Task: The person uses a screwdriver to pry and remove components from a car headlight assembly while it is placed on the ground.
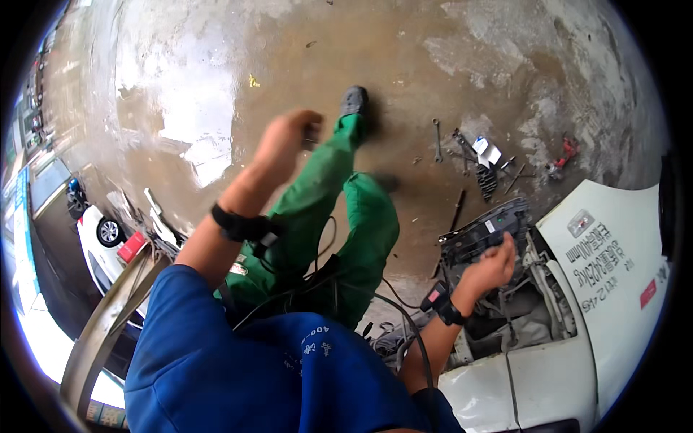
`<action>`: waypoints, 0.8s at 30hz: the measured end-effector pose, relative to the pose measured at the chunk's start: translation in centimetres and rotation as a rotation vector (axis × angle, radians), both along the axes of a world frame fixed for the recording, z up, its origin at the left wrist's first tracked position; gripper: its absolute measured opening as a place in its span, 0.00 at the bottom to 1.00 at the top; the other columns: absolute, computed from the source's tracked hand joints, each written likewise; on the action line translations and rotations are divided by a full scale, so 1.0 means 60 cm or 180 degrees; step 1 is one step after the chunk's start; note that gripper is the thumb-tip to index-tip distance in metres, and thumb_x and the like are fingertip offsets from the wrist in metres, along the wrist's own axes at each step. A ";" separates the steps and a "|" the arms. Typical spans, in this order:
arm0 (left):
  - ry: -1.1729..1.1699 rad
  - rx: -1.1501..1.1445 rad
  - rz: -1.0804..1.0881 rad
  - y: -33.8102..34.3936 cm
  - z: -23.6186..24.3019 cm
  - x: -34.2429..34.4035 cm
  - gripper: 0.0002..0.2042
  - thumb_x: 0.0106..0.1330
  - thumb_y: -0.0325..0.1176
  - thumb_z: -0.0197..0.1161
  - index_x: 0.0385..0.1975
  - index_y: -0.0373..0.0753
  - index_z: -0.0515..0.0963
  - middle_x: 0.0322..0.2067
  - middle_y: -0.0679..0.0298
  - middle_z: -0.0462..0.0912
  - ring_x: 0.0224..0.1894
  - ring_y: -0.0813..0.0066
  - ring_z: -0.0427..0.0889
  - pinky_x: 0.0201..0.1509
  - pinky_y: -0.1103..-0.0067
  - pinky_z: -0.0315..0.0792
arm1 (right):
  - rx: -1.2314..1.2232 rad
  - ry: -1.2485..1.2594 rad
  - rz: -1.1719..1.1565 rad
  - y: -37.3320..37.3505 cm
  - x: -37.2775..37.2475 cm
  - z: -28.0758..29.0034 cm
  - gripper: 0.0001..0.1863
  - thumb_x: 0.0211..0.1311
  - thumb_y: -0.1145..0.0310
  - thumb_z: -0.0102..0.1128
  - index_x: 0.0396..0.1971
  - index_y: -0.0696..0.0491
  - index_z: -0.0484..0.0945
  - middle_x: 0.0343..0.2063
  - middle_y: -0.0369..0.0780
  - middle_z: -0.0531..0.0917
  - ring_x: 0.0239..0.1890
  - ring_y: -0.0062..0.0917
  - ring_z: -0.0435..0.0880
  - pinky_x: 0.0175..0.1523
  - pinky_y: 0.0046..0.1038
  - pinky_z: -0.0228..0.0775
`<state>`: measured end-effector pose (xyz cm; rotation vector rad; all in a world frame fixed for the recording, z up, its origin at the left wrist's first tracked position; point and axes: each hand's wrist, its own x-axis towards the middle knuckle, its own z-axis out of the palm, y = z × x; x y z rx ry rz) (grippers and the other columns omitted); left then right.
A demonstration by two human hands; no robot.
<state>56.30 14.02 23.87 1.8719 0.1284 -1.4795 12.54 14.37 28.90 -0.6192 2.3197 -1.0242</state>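
Observation:
My left hand (294,128) is raised over my green-trousered legs (317,180), its fingers curled round something dark that I cannot make out. My right hand (491,263) is at the open front of a white vehicle (538,382), just over a dark plastic panel (491,222); its fingers are loosely bent, index finger raised, and I see nothing held in them. A white body panel with printed markings (606,238) stands at the right. Black cables (401,310) hang across my lap.
On the wet concrete floor (281,58) lie several wrenches (437,144), a white packet (488,150), a dark coiled part (487,184), a red tool (569,148) and a dark bar (458,206). At the left are a metal beam (108,310), a red box (131,247) and a white car (101,252).

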 end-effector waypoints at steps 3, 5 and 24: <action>-0.0597 0.0210 0.0270 0.064 0.006 0.166 0.08 0.61 0.35 0.58 0.26 0.38 0.76 0.22 0.67 0.76 0.23 0.78 0.72 0.29 0.80 0.66 | -0.0105 0.0461 0.0249 -0.041 0.018 0.112 0.17 0.68 0.64 0.52 0.43 0.62 0.82 0.14 0.29 0.63 0.16 0.13 0.57 0.21 0.20 0.46; -0.0974 0.0489 0.0221 0.112 0.014 0.249 0.08 0.60 0.36 0.58 0.27 0.38 0.76 0.23 0.67 0.77 0.24 0.78 0.74 0.28 0.80 0.66 | -0.0116 0.0697 0.0373 -0.051 0.026 0.147 0.17 0.67 0.65 0.52 0.44 0.63 0.81 0.13 0.29 0.62 0.16 0.13 0.56 0.21 0.20 0.45; -0.1119 0.1507 0.2845 0.370 0.108 0.626 0.07 0.59 0.37 0.53 0.22 0.44 0.72 0.14 0.73 0.64 0.13 0.81 0.63 0.16 0.81 0.53 | -0.0870 0.0387 0.0455 -0.396 0.369 0.437 0.12 0.60 0.68 0.55 0.38 0.59 0.83 0.13 0.28 0.62 0.14 0.13 0.56 0.20 0.18 0.44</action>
